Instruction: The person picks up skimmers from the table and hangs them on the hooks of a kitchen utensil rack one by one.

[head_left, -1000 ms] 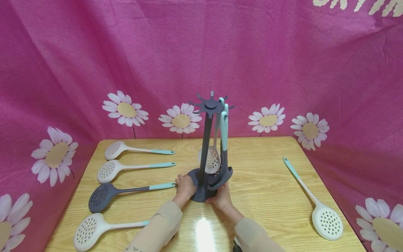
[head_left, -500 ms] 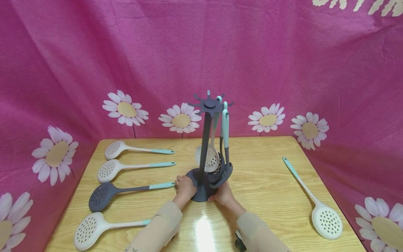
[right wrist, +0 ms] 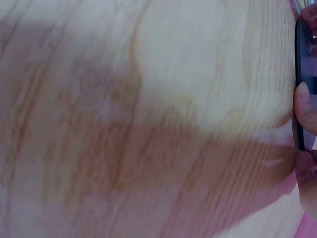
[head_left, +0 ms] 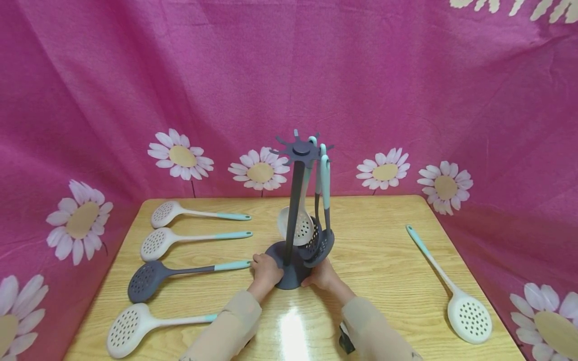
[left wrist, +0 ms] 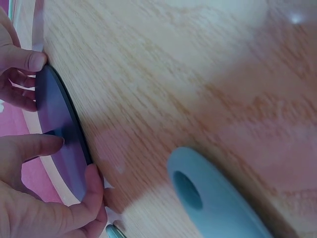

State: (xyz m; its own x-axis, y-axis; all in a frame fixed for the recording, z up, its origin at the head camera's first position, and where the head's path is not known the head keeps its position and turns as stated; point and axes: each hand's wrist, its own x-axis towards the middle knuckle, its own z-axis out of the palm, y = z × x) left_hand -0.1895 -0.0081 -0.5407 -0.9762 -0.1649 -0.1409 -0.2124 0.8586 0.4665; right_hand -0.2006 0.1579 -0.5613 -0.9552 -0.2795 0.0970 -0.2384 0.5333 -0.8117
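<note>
A dark grey utensil stand (head_left: 293, 279) stands upright mid-table, its spoked top (head_left: 301, 149) carrying hanging skimmers with mint handles. A white skimmer (head_left: 304, 232) hangs behind the pole; a dark grey skimmer (head_left: 324, 249) hangs at its right. My left hand (head_left: 265, 272) grips the round base on the left, and the left wrist view shows the thumb on top of the base (left wrist: 57, 111) and fingers at its rim. On the opposite side, my right hand (head_left: 322, 276) holds the rim; in the right wrist view its thumb (right wrist: 304, 106) lies over the edge.
Along the left lie several skimmers: white ones (head_left: 126, 328) and a dark grey one (head_left: 146, 282), handles pointing toward the stand. Another white skimmer (head_left: 469, 317) lies at the right edge. A pink flowered cloth (head_left: 226, 75) surrounds the wooden table (head_left: 375, 240).
The stand has turned a little between my hands: the dark skimmer's handle has shifted right, while the white skimmer behind the pole has shifted left. The skimmers on the table stay put.
</note>
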